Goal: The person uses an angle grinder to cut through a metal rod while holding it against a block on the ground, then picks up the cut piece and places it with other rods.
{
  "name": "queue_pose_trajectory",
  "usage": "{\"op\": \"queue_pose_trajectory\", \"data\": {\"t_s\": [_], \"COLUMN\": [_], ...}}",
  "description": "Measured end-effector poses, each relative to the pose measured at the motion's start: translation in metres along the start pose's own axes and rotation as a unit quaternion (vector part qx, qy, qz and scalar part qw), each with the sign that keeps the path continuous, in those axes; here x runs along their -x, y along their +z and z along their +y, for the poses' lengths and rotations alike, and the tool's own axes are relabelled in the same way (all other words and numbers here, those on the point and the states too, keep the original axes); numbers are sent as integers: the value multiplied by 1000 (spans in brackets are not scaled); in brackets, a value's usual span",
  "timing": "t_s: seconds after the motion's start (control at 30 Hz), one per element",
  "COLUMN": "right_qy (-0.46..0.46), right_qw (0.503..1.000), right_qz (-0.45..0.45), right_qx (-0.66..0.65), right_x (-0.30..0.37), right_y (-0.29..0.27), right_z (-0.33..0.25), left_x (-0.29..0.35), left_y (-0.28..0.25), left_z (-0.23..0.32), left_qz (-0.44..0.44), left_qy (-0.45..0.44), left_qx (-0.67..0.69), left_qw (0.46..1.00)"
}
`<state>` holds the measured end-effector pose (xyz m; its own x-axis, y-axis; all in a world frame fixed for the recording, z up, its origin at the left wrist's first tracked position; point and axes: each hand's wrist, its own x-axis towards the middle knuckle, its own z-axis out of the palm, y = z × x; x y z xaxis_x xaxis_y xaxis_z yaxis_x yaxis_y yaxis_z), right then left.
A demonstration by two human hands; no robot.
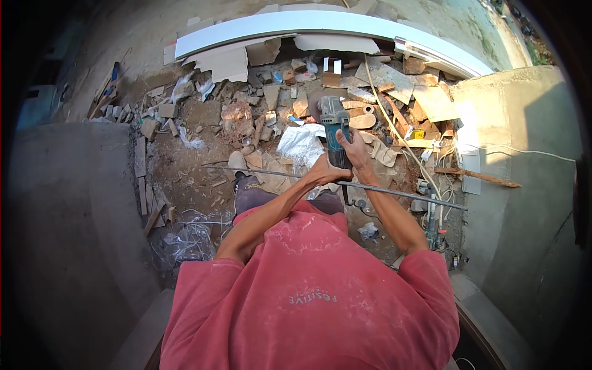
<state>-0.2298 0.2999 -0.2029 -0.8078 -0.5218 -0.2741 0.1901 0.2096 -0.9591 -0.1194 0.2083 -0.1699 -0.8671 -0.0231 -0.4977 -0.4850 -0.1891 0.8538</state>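
Note:
A teal and black angle grinder (335, 126) points away from me, its dark disc (316, 106) at the far end. My right hand (355, 151) is wrapped round the grinder's body from the right. Against the grinder's rear end, my left hand (325, 171) is closed at a long thin metal rod (410, 195). The rod runs crosswise from the left, past the left hand and over my right forearm. Its left end stops above my knee. Whether the left fingers also grip the grinder is hidden.
Rubble, broken tile and wood scraps cover the ground, with a white plastic sheet (300, 145) ahead. A long white panel (327, 23) lies across the back. Low concrete walls (68, 209) flank both sides. A pale cable (394, 123) and pipe fittings (431, 234) lie to the right.

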Motion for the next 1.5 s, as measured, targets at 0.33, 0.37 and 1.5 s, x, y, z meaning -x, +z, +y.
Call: {"op": "queue_pose_trajectory", "data": {"t_s": [0.33,0.37,1.5], "right_qy": [71,67,293], "right_qw": [982,967,914], "right_qz": [155,207,200], "right_qx": [79,135,197], "right_x": [-21,-26,141], "right_y": [-68,-89,-147], "right_z": [10,14,35], "left_x": [-33,-38,-179], "left_y": [8,7,13], "left_z": [-9,-18,-187], "left_qz": [-54,-72,-101], "left_qy": [34,44,31], "left_qx": [-114,-126,-162], "left_qw": [991,988,981]}}
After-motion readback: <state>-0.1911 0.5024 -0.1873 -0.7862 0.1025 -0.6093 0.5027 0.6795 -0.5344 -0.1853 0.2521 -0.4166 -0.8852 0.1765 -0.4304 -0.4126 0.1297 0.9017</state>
